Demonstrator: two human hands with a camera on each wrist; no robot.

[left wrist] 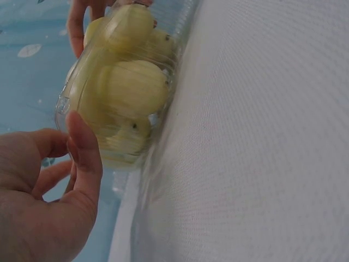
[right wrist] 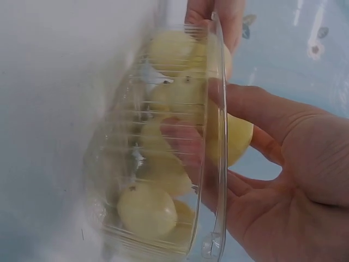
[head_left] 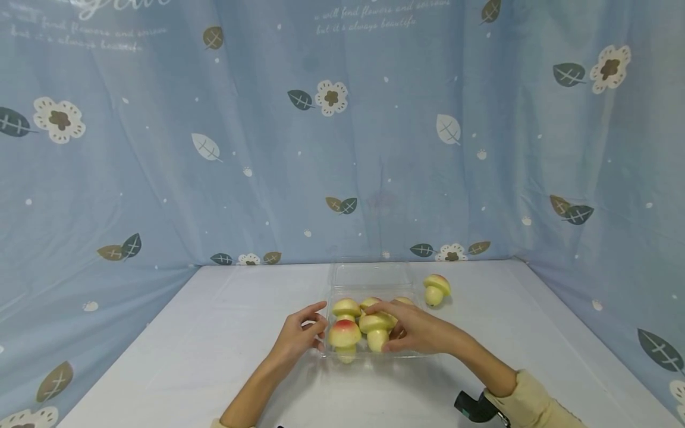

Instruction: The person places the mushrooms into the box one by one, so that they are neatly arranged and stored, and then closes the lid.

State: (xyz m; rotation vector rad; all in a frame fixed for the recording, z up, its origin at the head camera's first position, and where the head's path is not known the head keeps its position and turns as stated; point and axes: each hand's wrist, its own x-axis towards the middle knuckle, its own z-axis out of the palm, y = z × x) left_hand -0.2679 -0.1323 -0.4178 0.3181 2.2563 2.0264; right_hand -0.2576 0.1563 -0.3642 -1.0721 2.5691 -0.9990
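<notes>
A clear plastic clamshell box (head_left: pixel 369 355) holds several toy mushrooms with pale yellow stems and yellow caps, some blushed red. At its left side, my left hand (head_left: pixel 301 333) pinches the rim, with thumb and finger meeting at the edge in the left wrist view. Inside the box, my right hand (head_left: pixel 420 327) grips a yellow toy mushroom (head_left: pixel 377 324) near the front, its stem pointing down. Beside that stands a red-topped toy mushroom (head_left: pixel 345 334). Through the ribbed wall in the right wrist view, right fingertips (right wrist: pixel 182 139) show among the toys.
One more toy mushroom (head_left: pixel 436 289) lies on the white table (head_left: pixel 214 333), right of the box. The open lid (head_left: pixel 371 275) extends toward the back. A blue patterned curtain (head_left: pixel 374 160) hangs behind. A black strapped device (head_left: pixel 473 407) sits at the right wrist.
</notes>
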